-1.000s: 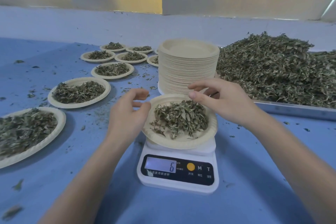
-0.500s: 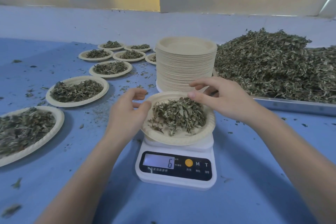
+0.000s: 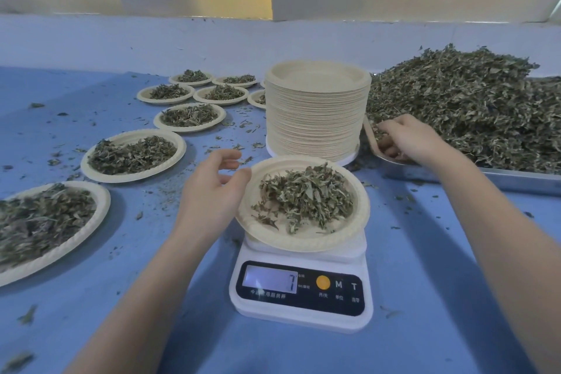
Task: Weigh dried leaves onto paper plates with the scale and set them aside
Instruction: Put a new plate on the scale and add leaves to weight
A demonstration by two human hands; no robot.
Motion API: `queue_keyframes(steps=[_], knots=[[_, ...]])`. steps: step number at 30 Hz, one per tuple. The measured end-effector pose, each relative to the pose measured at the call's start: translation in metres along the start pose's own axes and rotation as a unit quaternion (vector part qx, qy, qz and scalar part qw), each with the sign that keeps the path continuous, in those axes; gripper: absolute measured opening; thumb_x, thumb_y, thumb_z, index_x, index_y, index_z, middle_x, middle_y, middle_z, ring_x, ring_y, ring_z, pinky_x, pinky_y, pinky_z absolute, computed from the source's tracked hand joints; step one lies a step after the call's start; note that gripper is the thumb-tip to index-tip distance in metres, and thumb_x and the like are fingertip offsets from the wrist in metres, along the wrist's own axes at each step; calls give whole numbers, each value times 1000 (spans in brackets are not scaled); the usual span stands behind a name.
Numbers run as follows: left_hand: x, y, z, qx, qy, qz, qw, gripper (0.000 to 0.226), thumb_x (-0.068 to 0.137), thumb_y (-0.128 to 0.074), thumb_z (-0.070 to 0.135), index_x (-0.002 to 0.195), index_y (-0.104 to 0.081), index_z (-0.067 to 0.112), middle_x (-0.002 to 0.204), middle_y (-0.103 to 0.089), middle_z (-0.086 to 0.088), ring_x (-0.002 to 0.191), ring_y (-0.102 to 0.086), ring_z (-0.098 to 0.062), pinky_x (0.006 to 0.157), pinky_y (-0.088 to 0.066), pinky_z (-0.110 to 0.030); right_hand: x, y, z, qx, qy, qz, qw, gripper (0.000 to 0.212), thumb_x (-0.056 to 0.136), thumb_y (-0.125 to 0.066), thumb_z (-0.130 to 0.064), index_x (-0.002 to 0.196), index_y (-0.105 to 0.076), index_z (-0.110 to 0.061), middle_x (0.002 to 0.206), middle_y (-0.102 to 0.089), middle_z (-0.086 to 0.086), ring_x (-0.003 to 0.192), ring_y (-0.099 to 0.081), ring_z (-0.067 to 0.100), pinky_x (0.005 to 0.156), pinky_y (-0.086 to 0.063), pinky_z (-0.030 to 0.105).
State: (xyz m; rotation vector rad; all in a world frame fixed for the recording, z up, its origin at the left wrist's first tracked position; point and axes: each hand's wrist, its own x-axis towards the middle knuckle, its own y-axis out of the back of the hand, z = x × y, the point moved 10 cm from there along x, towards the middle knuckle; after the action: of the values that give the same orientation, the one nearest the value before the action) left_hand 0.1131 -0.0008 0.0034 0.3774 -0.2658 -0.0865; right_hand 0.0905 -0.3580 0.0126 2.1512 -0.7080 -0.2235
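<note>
A paper plate [image 3: 303, 244] with a small heap of dried leaves [image 3: 306, 194] sits on the white digital scale [image 3: 300, 291], whose display reads 7. My left hand [image 3: 212, 191] hovers at the plate's left side, fingers loosely curled, thumb tip against the rim. My right hand [image 3: 406, 140] reaches into the near corner of the big leaf pile [image 3: 470, 106] on the metal tray [image 3: 516, 182], its fingers curled down around loose leaves.
A tall stack of empty paper plates [image 3: 315, 118] stands just behind the scale. Several filled plates [image 3: 133, 155] lie in a row across the blue table to the left and far back. Leaf crumbs are scattered on the table.
My right hand left the plate on the scale and moved right and back into the leaf pile. The scale reading rose from 6 to 7. My left hand stayed at the rim.
</note>
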Motion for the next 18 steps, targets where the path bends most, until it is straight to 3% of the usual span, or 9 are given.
queue_keyframes(steps=[3, 6, 11, 14, 16, 18], knots=[[0, -2, 0, 7, -1, -4, 1000, 22, 90, -57, 25, 111, -58, 30, 101, -57, 19, 79, -54, 8, 70, -40, -17, 3, -4, 0, -230, -2, -64, 971, 33, 92, -49, -26, 122, -60, -18, 123, -60, 7, 107, -56, 27, 84, -46, 33], [-1, -3, -1, 9, -2, -9, 1000, 22, 89, -57, 26, 110, -58, 30, 103, -58, 17, 82, -55, 6, 74, -40, -24, -2, -12, 0, -301, -18, -125, 945, 33, 93, -49, -19, 122, -63, -19, 127, -59, 6, 112, -55, 29, 95, -48, 38], [0, -3, -1, 10, 0, -5, 1000, 20, 90, -57, 26, 109, -58, 31, 101, -58, 18, 79, -55, 7, 75, -38, -26, -8, -8, -13, -269, 20, -71, 960, 29, 92, -50, -10, 114, -68, -12, 116, -66, 11, 103, -61, 31, 90, -52, 40], [-1, -4, -1, 11, 0, -9, 1000, 22, 90, -57, 25, 111, -58, 29, 102, -58, 17, 80, -56, 5, 74, -39, -25, -14, 2, -18, -237, 44, -21, 970, 32, 91, -52, -17, 118, -65, -27, 110, -66, 4, 86, -60, 25, 74, -55, 35], [-2, -5, -1, 15, -2, -13, 1000, 22, 89, -57, 25, 111, -58, 29, 103, -59, 16, 81, -57, 5, 73, -40, -25, -24, 12, -26, -207, 74, 26, 975, 30, 89, -55, -20, 116, -65, -30, 87, -63, -1, 67, -55, 19, 58, -49, 31], [-2, -7, 0, 18, -3, -19, 1000, 22, 89, -57, 26, 111, -58, 29, 105, -60, 14, 84, -58, 4, 75, -41, -26, -35, 16, -35, -175, 105, 48, 978, 27, 89, -56, -24, 115, -65, -27, 87, -62, -1, 62, -55, 18, 58, -47, 31]])
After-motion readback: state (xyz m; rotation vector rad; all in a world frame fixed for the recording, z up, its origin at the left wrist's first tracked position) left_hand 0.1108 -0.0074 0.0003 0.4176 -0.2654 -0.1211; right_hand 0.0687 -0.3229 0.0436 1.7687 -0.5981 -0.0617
